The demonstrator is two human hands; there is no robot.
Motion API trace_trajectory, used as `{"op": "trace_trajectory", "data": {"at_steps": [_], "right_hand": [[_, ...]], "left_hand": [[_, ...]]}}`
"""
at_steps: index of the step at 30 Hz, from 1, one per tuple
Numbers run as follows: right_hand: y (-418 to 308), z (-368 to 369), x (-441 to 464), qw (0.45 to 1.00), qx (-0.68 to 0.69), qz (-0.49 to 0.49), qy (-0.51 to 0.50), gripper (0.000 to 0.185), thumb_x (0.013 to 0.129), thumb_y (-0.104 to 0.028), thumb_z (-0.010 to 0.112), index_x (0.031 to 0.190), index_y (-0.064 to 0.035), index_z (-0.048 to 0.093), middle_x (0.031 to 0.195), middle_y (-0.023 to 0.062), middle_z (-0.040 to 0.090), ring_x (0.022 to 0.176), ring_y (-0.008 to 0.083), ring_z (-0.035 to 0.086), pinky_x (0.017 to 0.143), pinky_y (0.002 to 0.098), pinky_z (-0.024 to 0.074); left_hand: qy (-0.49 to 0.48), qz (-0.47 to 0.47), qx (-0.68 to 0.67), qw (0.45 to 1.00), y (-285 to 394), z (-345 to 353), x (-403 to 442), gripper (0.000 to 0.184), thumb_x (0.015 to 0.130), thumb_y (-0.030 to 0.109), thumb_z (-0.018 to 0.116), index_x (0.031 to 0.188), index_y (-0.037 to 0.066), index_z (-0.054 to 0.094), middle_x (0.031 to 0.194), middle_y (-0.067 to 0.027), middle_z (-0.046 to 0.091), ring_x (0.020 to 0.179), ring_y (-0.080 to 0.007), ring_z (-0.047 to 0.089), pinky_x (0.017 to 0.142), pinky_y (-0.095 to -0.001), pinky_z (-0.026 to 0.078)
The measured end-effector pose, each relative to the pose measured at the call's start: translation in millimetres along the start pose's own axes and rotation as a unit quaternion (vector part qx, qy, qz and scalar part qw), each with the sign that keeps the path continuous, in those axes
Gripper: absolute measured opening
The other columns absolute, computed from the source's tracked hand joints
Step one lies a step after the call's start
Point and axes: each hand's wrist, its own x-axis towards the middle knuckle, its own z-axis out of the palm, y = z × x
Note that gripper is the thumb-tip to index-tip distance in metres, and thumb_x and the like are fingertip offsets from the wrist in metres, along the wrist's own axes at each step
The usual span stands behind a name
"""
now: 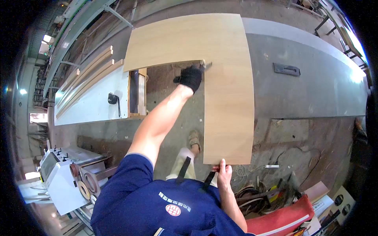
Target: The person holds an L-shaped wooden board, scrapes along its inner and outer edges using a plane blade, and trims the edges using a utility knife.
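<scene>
A large L-shaped wood-grain board [228,98] lies in front of me, with a cut-out on its left side. My left hand [191,78], in a black glove, is closed at the inner corner of the cut-out. From it a small tool with a dark, blade-like end [208,65] sticks out over the board; its exact kind is unclear. My bare right hand [224,175] grips the board's near edge, thumb on top and fingers underneath.
Left, a white panel [90,100] carries wood strips [84,84] and a tape measure [113,98]. A dark metal tool [286,69] lies on the grey table [315,90] at right. Machine [65,177] lower left; cables [252,194] and a red bag-like item [281,218] lower right.
</scene>
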Motion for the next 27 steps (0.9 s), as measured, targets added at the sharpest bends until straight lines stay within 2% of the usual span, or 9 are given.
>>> {"op": "trace_trajectory", "data": {"at_steps": [2,12,14,15,18,20,22,24,27], "right_hand": [[-1,-4,4,1.000,-0.005,-0.001,-0.026,0.039,0.105,-0.039,0.053,0.095,-0.0017,0.060,0.079,0.0050,0.065,0.067,0.0142,0.063,0.062,0.0286,0.0499],[-17,1,-6,0.998,-0.041,0.040,0.034,0.039,0.104,-0.038,0.055,0.101,0.0002,0.062,0.084,0.0074,0.068,0.069,0.0141,0.065,0.063,0.0292,0.0526],[-40,0,-12,0.984,-0.126,0.104,0.072,0.041,0.101,-0.040,0.061,0.097,0.0012,0.064,0.081,0.0082,0.070,0.064,0.0143,0.066,0.057,0.0298,0.0530],[-67,0,-17,0.947,-0.291,0.127,0.053,0.041,0.099,-0.038,0.064,0.092,0.0021,0.066,0.077,0.0091,0.072,0.060,0.0136,0.066,0.055,0.0300,0.0532],[-126,30,-12,0.856,-0.485,-0.077,0.162,0.033,0.096,-0.027,0.066,0.091,0.0061,0.066,0.072,0.0133,0.071,0.061,0.0215,0.069,0.060,0.0335,0.0546],[-179,80,8,0.871,-0.416,-0.186,0.185,0.025,0.095,-0.023,0.067,0.100,0.0013,0.069,0.080,0.0176,0.071,0.070,0.0320,0.068,0.067,0.0383,0.0550],[-192,110,57,0.858,-0.382,-0.301,0.164,0.025,0.094,-0.019,0.067,0.108,0.0011,0.066,0.103,0.0190,0.071,0.093,0.0334,0.068,0.082,0.0398,0.0546],[-215,145,109,0.775,-0.429,-0.451,0.110,0.032,0.093,-0.016,0.066,0.121,0.0005,0.062,0.125,0.0189,0.064,0.118,0.0350,0.060,0.099,0.0424,0.0482],[-253,194,158,0.733,-0.476,-0.481,0.070,0.044,0.093,-0.014,0.065,0.134,-0.0019,0.056,0.140,0.0170,0.057,0.134,0.0345,0.048,0.112,0.0459,0.0367]], "left_hand": [[0.036,0.021,0.030,0.999,-4,20,-17,0.043,0.099,0.011,0.043,0.140,0.019,0.055,0.085,-0.0160,0.070,0.078,-0.0354,0.071,0.066,-0.0461,0.057],[0.047,0.030,-0.012,0.998,-16,12,15,0.037,0.090,0.010,0.053,0.125,0.011,0.064,0.079,-0.0137,0.068,0.073,-0.0298,0.068,0.059,-0.0445,0.053],[0.036,0.061,-0.049,0.996,-15,7,5,0.039,0.089,0.010,0.054,0.127,0.011,0.064,0.076,-0.0121,0.066,0.069,-0.0289,0.067,0.057,-0.0435,0.053],[0.063,0.055,-0.054,0.995,-15,11,0,0.040,0.089,0.010,0.054,0.127,0.012,0.064,0.076,-0.0118,0.065,0.068,-0.0286,0.067,0.056,-0.0431,0.052],[0.081,0.055,-0.061,0.993,-25,18,5,0.041,0.089,0.011,0.056,0.129,0.014,0.063,0.076,-0.0110,0.064,0.067,-0.0276,0.066,0.055,-0.0423,0.051],[0.079,0.059,-0.058,0.993,-33,14,12,0.040,0.090,0.012,0.056,0.129,0.013,0.063,0.075,-0.0105,0.064,0.068,-0.0274,0.066,0.056,-0.0422,0.051],[0.083,0.072,-0.094,0.989,-39,17,13,0.039,0.090,0.014,0.057,0.128,0.013,0.063,0.075,-0.0096,0.064,0.069,-0.0267,0.065,0.057,-0.0417,0.050],[0.075,0.081,-0.119,0.987,-41,17,11,0.038,0.090,0.015,0.058,0.127,0.012,0.063,0.076,-0.0089,0.063,0.069,-0.0261,0.065,0.058,-0.0413,0.050],[0.016,0.096,-0.140,0.985,-40,-8,-2,0.042,0.091,0.012,0.058,0.133,0.005,0.057,0.090,-0.0151,0.067,0.078,-0.0320,0.067,0.064,-0.0440,0.052]]}}
